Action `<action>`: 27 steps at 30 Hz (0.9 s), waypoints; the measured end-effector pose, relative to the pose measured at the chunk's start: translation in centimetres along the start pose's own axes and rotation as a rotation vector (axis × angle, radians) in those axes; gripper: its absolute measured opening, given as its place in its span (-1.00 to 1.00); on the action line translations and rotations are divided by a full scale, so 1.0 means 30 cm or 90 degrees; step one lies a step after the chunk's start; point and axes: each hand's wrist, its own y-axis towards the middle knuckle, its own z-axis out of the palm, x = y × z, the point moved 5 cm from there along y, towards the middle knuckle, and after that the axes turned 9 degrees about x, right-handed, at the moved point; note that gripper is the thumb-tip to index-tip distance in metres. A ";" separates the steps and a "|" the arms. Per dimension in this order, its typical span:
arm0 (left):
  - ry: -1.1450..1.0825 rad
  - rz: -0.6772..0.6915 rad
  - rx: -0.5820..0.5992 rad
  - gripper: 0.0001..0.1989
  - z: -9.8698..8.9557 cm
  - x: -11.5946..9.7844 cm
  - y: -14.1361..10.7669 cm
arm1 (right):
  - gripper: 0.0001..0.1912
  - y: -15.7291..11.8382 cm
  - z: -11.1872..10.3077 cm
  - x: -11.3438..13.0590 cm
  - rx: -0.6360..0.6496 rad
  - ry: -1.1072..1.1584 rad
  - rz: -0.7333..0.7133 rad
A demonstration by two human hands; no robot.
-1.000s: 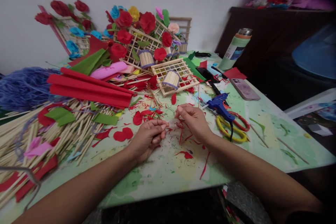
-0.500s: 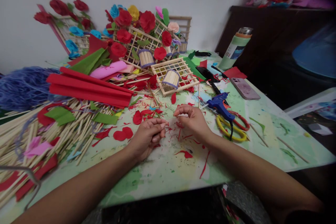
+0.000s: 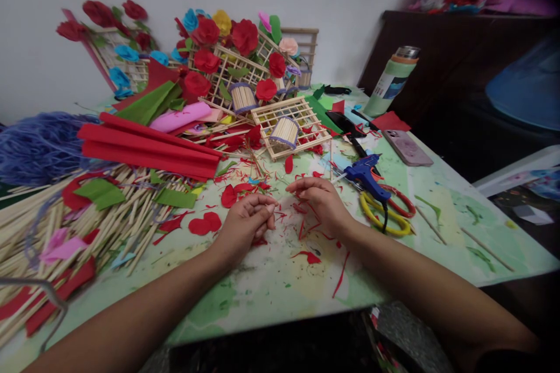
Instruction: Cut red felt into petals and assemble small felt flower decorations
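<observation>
My left hand (image 3: 248, 222) is closed in a pinch above the middle of the table, thumb against fingers. Whatever sits between those fingertips is too small to make out. Across a narrow gap, my right hand (image 3: 320, 201) has its fingers loosely stretched toward the left one, and nothing shows in them. Red paper petals (image 3: 205, 223) lie to the left of my left hand, with thin red scraps (image 3: 308, 257) under and in front of both hands. Just right of my right hand rests a blue glue gun (image 3: 364, 175) beside yellow-handled scissors (image 3: 385, 218).
Bamboo sticks (image 3: 131, 210), folded red paper (image 3: 149, 148) and a purple bundle of strands (image 3: 39, 145) cover the left side. Stick lattices (image 3: 291, 122) with paper flowers (image 3: 245, 37) stand at the back. A phone (image 3: 408, 147) and a green bottle (image 3: 391, 84) are at the right.
My right hand has shifted slightly, and its fingers reach straighter to the left. My left hand keeps its pinch almost in the same place.
</observation>
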 end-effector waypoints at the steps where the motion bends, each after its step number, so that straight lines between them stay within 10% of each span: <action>1: 0.013 0.003 -0.005 -0.79 -0.002 0.001 0.000 | -0.80 0.000 0.004 0.001 0.011 -0.008 0.003; 27: 0.046 -0.012 0.043 -0.79 0.021 -0.001 -0.009 | -0.92 -0.007 0.005 0.042 -0.018 -0.230 -0.126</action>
